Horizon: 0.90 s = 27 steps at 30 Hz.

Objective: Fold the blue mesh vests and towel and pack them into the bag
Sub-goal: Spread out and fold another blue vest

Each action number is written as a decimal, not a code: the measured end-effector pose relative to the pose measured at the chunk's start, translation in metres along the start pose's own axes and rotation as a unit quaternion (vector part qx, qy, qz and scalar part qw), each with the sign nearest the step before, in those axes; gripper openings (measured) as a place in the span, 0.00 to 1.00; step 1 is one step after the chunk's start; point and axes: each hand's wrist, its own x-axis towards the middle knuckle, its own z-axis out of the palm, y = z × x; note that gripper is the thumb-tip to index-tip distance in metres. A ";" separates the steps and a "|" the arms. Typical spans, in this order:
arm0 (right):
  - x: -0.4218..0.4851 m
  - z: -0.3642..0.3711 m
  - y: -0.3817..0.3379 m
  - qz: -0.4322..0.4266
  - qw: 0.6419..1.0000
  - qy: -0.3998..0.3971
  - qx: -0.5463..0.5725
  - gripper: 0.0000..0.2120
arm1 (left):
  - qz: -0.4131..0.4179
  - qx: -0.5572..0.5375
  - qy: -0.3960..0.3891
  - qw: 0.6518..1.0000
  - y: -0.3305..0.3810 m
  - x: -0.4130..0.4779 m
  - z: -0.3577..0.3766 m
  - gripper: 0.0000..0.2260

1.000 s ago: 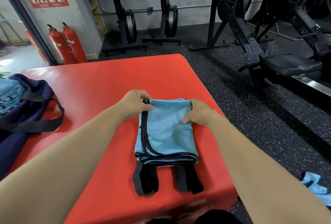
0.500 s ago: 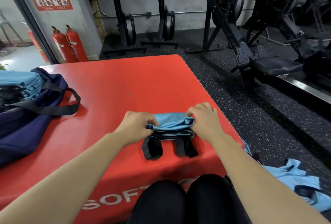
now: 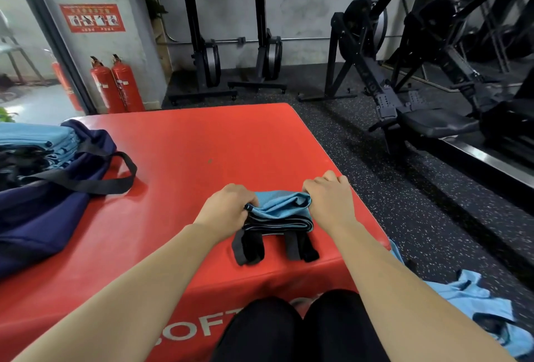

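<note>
I see two hands: left hand (image 3: pixel 228 208) and right hand (image 3: pixel 329 202) each pinch an end of one folded vest (image 3: pixel 281 207) near the front edge of the box (image 3: pixel 202 142); one bag (image 3: pixel 43 217) lies on its left side.

A light blue mesh vest (image 3: pixel 278 211) with black trim lies folded into a thick bundle near the front right edge of the red padded block (image 3: pixel 202 144), its top layer raised and rumpled and its black straps (image 3: pixel 248 250) sticking out toward the front edge. The navy bag (image 3: pixel 43 217) slumps open at the block's left side, its black handle (image 3: pixel 115 182) looped onto the red surface, with a stack of folded blue vests (image 3: pixel 37 139) inside. More blue vests (image 3: pixel 476 301) lie crumpled on the floor (image 3: pixel 433 217) to the right.
</note>
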 end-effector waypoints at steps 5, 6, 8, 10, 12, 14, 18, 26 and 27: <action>-0.003 0.018 0.007 -0.006 0.999 -0.045 -0.030 0.15 | 0.007 0.039 -0.070 0.997 -0.010 -0.001 0.006 0.18; -0.006 0.018 0.008 -0.017 0.997 -0.067 -0.030 0.13 | 0.007 0.042 -0.090 0.995 -0.010 -0.002 0.005 0.19; -0.008 0.015 0.014 -0.029 0.993 -0.108 -0.024 0.12 | -0.004 0.037 -0.117 0.992 -0.009 -0.004 0.002 0.20; -0.007 0.004 0.016 -0.009 0.993 -0.119 -0.003 0.13 | -0.041 0.007 -0.102 0.994 -0.006 -0.005 -0.006 0.19; -0.002 -0.006 0.013 0.022 0.995 -0.094 0.024 0.12 | -0.072 -0.047 -0.034 0.996 -0.002 -0.003 -0.014 0.18; 0.005 -0.012 0.003 0.037 0.995 -0.064 0.064 0.12 | -0.057 -0.060 0.030 0.996 0.003 0.005 -0.014 0.17; 0.011 -0.013 -0.033 -0.025 0.989 -0.124 0.082 0.17 | -0.066 0.081 -0.039 0.994 0.019 0.018 0.010 0.22; -0.035 0.016 -0.040 -0.021 0.950 -0.305 0.057 0.30 | -0.147 0.112 -0.099 0.978 0.026 -0.015 0.059 0.30; -0.036 0.018 -0.040 -0.019 0.951 -0.303 0.059 0.30 | -0.147 0.109 -0.092 0.979 0.026 -0.015 0.062 0.30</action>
